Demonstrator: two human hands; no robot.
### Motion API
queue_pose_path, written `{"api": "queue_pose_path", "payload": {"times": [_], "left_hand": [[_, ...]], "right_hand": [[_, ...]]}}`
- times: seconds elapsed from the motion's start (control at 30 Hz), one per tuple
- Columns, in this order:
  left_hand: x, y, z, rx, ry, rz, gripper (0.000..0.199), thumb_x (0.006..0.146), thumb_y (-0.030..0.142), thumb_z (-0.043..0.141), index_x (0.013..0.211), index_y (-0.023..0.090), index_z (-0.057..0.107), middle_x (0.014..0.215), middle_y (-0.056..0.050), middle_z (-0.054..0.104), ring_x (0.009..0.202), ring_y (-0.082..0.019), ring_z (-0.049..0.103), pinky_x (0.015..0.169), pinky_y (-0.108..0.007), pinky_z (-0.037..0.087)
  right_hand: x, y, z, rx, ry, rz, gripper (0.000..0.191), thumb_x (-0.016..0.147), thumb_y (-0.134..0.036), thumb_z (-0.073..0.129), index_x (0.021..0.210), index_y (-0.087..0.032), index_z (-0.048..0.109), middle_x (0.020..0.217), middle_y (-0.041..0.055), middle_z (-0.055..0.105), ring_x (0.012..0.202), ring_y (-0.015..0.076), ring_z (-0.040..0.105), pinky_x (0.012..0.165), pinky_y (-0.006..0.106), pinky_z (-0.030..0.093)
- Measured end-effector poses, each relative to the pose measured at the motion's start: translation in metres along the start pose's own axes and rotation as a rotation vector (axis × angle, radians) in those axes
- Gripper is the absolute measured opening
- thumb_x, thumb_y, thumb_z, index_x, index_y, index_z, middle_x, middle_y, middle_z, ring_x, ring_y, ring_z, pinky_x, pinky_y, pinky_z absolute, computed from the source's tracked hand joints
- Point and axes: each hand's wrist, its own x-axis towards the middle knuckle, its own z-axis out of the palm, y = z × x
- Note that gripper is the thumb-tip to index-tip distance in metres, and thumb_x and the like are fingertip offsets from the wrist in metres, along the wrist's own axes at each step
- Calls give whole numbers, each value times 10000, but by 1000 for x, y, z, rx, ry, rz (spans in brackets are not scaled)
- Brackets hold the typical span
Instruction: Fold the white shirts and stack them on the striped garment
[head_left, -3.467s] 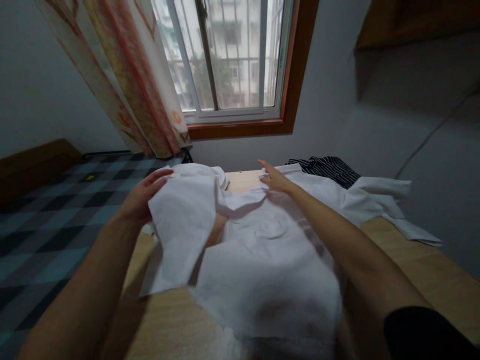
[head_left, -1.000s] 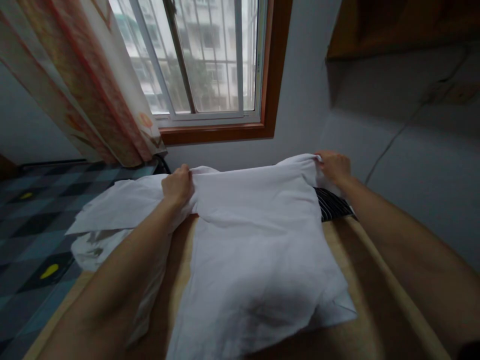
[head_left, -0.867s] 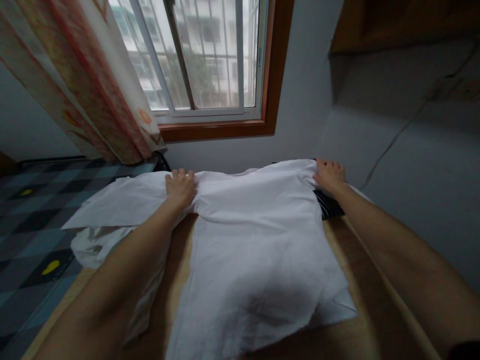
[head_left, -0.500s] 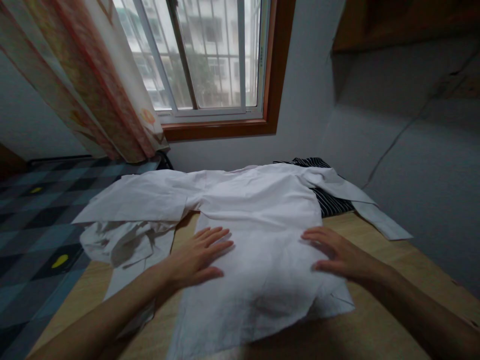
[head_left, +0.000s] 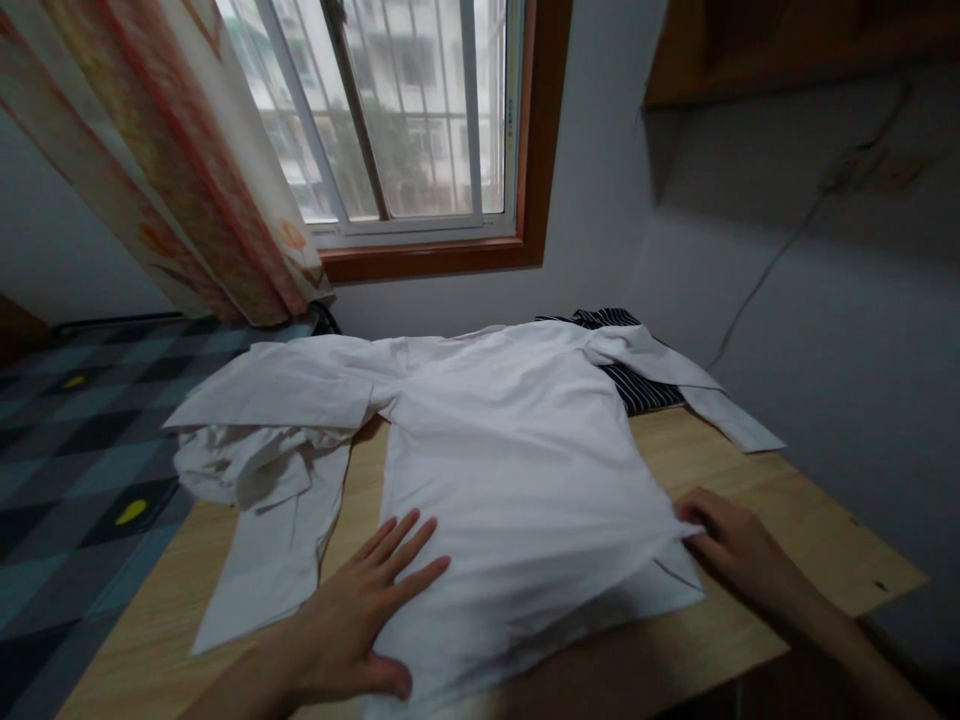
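Observation:
A white long-sleeved shirt lies spread over the table, its hem toward me and its sleeves reaching out to both sides. My left hand rests on the lower left part of the shirt, fingers spread and palm down. At the right edge near the hem, my right hand pinches the cloth between thumb and fingers and draws a corner outward. Beneath that edge, another layer of the hem shows, slightly folded. The left sleeve lies over a crumpled white garment.
Black-and-white striped cloth lies under the right sleeve. The wooden table ends at the right and front. A checked bedspread lies to the left. Behind are a window, a curtain and a wall cable.
My right hand has moved down and outward and taken hold of the shirt's right edge. My left hand has slid toward me. The shirt's lower part is smoother.

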Motion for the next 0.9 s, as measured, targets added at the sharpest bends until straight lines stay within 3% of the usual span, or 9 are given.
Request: {"api": "queue_pose_path", "payload": {"times": [0.1, 0.17, 0.37, 0.43, 0.53, 0.63, 0.7, 0.8, 0.9], "left_hand": [[0, 2, 0, 9, 17, -17, 984, 725, 829, 446, 1535, 345, 167, 1615, -76, 59, 1433, -426, 191, 1120, -592, 255], [-1, 3, -1, 3, 27, -29, 944, 751, 820, 417, 1533, 351, 175, 1616, -73, 56, 1436, -417, 189, 1124, -584, 250], [-11, 3, -9, -65, 61, -34, 1002, 687, 839, 487, 1524, 362, 211, 1593, -103, 197, 1413, -418, 262, 1095, -576, 313], [-13, 12, -11, -82, 59, -25, 1030, 653, 815, 572, 1515, 365, 234, 1568, -114, 277, 1382, -416, 327, 1082, -577, 335], [-14, 33, -13, -133, 61, -10, 866, 671, 705, 670, 1423, 362, 411, 1459, -99, 470, 1282, -374, 462, 1059, -529, 384], [-11, 51, -16, -199, 53, -46, 466, 768, 548, 667, 1168, 317, 605, 1252, -75, 623, 1113, -300, 561, 974, -436, 455], [-9, 54, -17, -247, 62, -86, 196, 868, 421, 581, 992, 281, 636, 1091, -58, 665, 972, -239, 591, 886, -367, 484], [-12, 45, -20, -353, 149, -156, 168, 928, 321, 471, 866, 243, 606, 919, -48, 657, 837, -189, 583, 779, -302, 488], [-23, 30, -25, -511, 292, -265, 248, 931, 400, 447, 800, 229, 570, 792, -34, 623, 735, -173, 563, 663, -268, 472]], "right_hand": [[-15, -3, 9, -73, 373, 178, 131, 752, -342, 525, 805, -222, 539, 626, -12, 574, 549, 174, 541, 547, 272, 412], [-28, -3, 10, -101, 460, 217, 161, 755, -381, 551, 810, -230, 534, 589, -28, 555, 500, 161, 516, 520, 262, 398], [-53, 16, -14, -85, -110, 33, 100, 743, -333, 563, 696, -245, 556, 586, -22, 581, 526, 161, 548, 522, 253, 422], [-54, 20, -20, -98, -178, 40, 75, 760, -295, 537, 716, -244, 570, 592, -15, 575, 542, 166, 554, 531, 256, 435], [-52, 18, -19, -100, -168, 3, 117, 772, -282, 546, 849, -247, 627, 752, 23, 650, 670, 193, 615, 621, 279, 491], [-47, 16, -12, -102, -128, -82, 207, 757, -269, 575, 949, -253, 652, 1015, 74, 678, 905, 241, 648, 787, 335, 522], [-44, 17, -8, -91, -102, -96, 155, 784, -280, 549, 893, -252, 655, 984, 80, 686, 905, 248, 656, 793, 352, 529], [-45, 22, -9, -75, 26, -78, 151, 821, -327, 521, 856, -260, 651, 868, 70, 688, 817, 249, 666, 741, 363, 536], [-49, 23, -16, -67, 140, -93, 140, 810, -343, 546, 847, -273, 661, 882, 79, 678, 835, 262, 660, 730, 368, 533]]}}
